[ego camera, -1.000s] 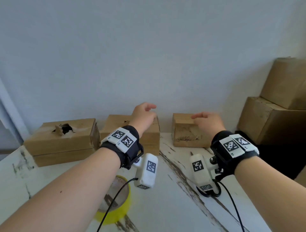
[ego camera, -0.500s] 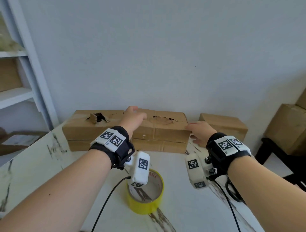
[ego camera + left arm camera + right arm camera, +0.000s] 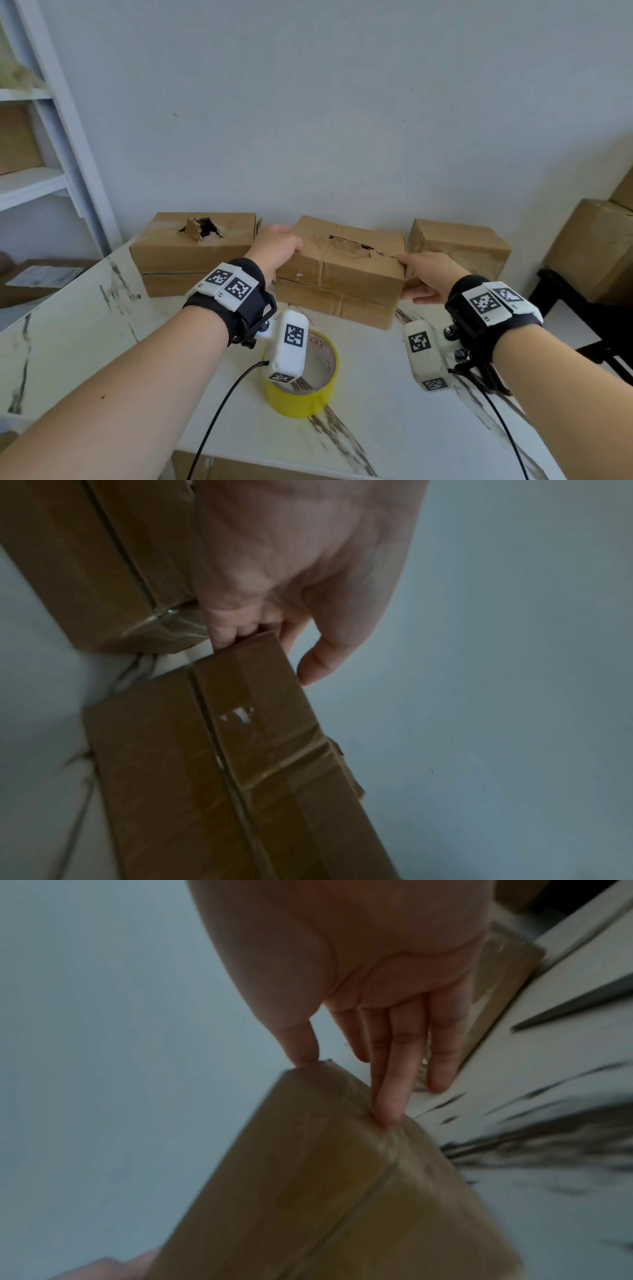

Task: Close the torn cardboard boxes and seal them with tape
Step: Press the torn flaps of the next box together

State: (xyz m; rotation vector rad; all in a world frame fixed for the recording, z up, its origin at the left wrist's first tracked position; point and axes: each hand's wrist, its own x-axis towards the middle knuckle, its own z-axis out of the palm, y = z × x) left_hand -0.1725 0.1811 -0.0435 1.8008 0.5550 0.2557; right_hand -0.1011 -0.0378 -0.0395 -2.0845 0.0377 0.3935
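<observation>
Bracketing the middle box (image 3: pixel 339 270) on the table (image 3: pixel 85 325), long axis nine to three: the left hand (image 3: pixel 275 248) curls round its nine o'clock end, and the right hand (image 3: pixel 428 277) presses straight fingers against its three o'clock end. The tape roll (image 3: pixel 301 397) lies at six o'clock, nearer the left.

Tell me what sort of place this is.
Probably a storeroom or packing corner: cardboard boxes stacked at the right, a shelf unit on the left, a marble-patterned table bearing torn boxes and a yellow tape roll. The left hand grips and the right hand touches the middle box.
</observation>
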